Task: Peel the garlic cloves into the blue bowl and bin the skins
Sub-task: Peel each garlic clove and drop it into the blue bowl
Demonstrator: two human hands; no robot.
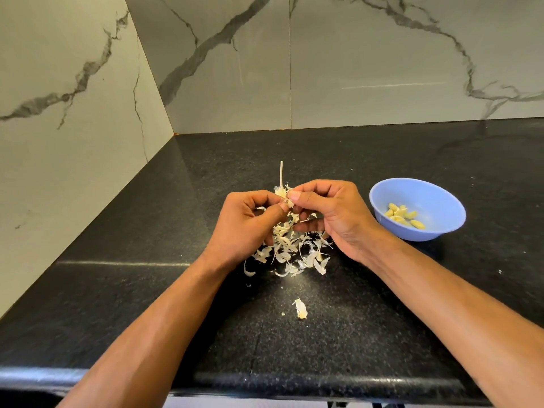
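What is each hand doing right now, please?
Left hand: fingers curled, pinching the garlic piece with its stem.
Right hand: pinching the same garlic piece from the other side.

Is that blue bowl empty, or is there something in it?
Not empty: the blue bowl holds a few peeled garlic cloves on its bottom.

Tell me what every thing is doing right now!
Left hand: pinching the garlic.
Right hand: pinching the garlic too.
Garlic: held up, stalk pointing up.
Skins: piled loose on the counter.
Blue bowl: upright, peeled cloves inside.
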